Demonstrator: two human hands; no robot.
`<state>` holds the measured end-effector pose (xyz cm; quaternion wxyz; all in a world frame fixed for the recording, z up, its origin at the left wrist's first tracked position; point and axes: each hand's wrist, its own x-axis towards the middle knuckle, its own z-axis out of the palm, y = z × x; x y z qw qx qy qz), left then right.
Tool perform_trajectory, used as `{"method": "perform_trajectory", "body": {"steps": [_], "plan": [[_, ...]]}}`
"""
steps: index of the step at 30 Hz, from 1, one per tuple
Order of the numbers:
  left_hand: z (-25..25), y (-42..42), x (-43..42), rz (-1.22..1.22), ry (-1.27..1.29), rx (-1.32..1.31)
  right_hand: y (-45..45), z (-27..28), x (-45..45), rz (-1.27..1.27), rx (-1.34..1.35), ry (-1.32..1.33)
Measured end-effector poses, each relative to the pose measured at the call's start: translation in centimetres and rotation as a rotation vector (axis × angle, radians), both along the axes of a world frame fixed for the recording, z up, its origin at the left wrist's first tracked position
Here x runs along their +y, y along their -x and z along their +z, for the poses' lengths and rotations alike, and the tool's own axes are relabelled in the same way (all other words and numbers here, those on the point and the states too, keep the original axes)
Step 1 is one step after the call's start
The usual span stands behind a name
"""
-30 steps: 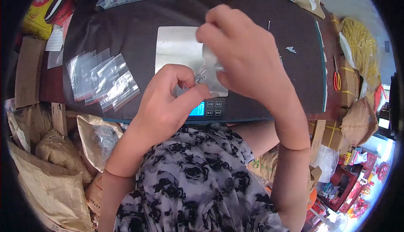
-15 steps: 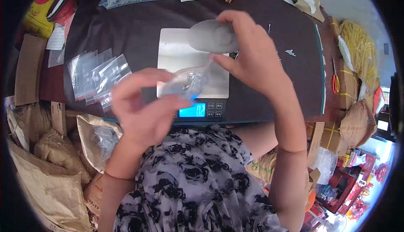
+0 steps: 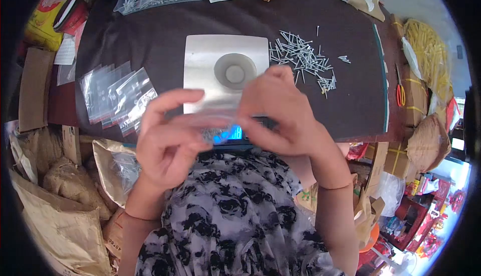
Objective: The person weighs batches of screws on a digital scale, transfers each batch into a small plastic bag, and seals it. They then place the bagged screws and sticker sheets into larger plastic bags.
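Head view: a small clear bag (image 3: 216, 133) held up between two hands, just before a scale (image 3: 200, 55).
The left hand (image 3: 170, 143) grips the bag's left side; the right hand (image 3: 278, 110) pinches its right end, though motion blur hides the exact finger contact. Small metal pieces show in the bag, which partly covers the lit blue display (image 3: 235, 133). A cup (image 3: 220, 70) stands on the scale's plate, loose screws (image 3: 300, 54) lie right of it, and flat clear bags (image 3: 123, 95) overlap at left.
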<state>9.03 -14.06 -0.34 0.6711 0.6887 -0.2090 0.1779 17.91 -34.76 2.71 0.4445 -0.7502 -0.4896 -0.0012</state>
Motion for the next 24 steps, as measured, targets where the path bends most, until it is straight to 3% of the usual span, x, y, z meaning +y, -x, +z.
{"method": "perform_trajectory", "body": {"steps": [2, 3, 6, 19, 24], "plan": [[0.6, 0.0, -0.2, -0.14, 0.059, 0.023, 0.8, 0.2, 0.0, 0.021, -0.118, -0.063], [2.1, 0.3, -0.5, -0.095, 0.014, 0.178, 1.5, 0.4, -0.1, 0.028, -0.159, -0.062], [3.4, 0.7, -0.2, -0.136, -0.312, 0.225, 2.7, 1.1, 0.0, 0.043, -0.243, -0.056], [3.8, 1.9, 0.3, -0.184, -0.148, 0.44, 3.6, 0.9, 0.4, 0.068, -0.338, -0.056], [2.7, 1.9, 2.3, -0.021, 0.048, 0.486, 2.7, 0.3, 0.2, -0.008, -0.298, -0.096]]}}
